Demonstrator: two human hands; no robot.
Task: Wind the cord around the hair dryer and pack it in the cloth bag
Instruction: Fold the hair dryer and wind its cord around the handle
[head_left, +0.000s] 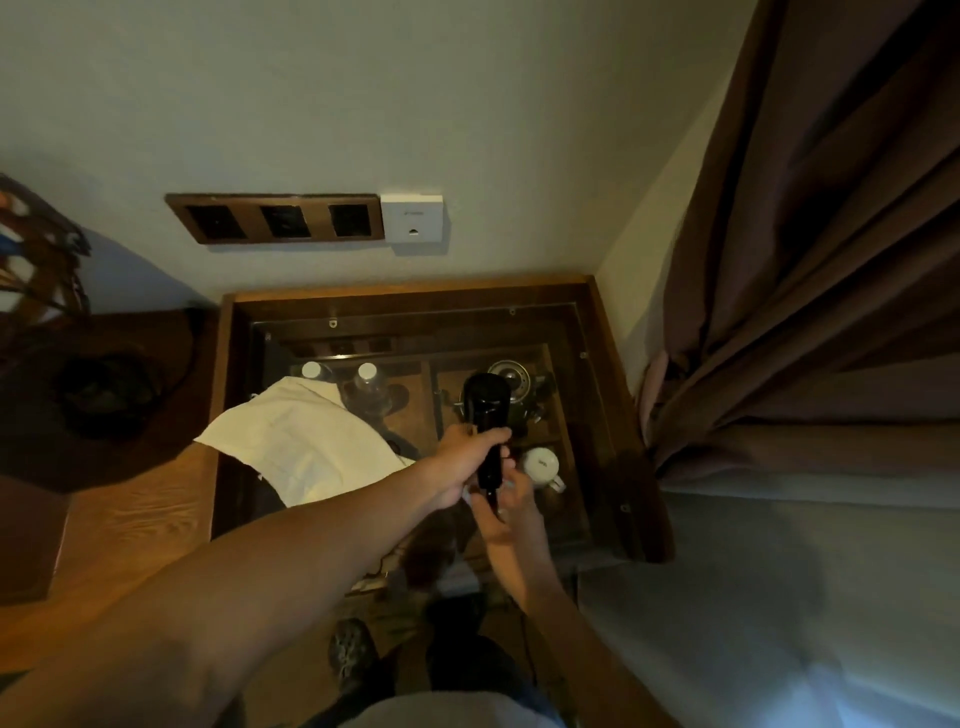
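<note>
Above the glass-topped tabletop (597, 415), the hair dryer (487, 415) is being held nearly upright in the view, its long axis running from the rounded head at the top, pointing toward the wall, down to the handle end near the person. Its body is glossy black plastic, a smooth bulb narrowing into a straight grip. The left hand (467, 462) is wrapping its fingers tightly around the middle of the handle, while the right hand (506, 506) is closing on the lower tip, where the cord would leave; the cord itself is too dark and small to make out there. Just left of the dryer, the cloth bag (306, 441) is lying flat and slightly rumpled on the glass, a pale cream rectangle of soft fabric with one corner hanging past the edge. Beneath the glass, two clear bottles with white caps (340, 371), a metal kettle (511, 376) and a white cup (543, 465) are sitting in wooden compartments, partly blocked by the dryer and hands. Farther out, a brown outlet panel (275, 218) is sitting on the plain wall, and heavy brown curtains (810, 260) are hanging in folds at the right, cut off by the frame.
</note>
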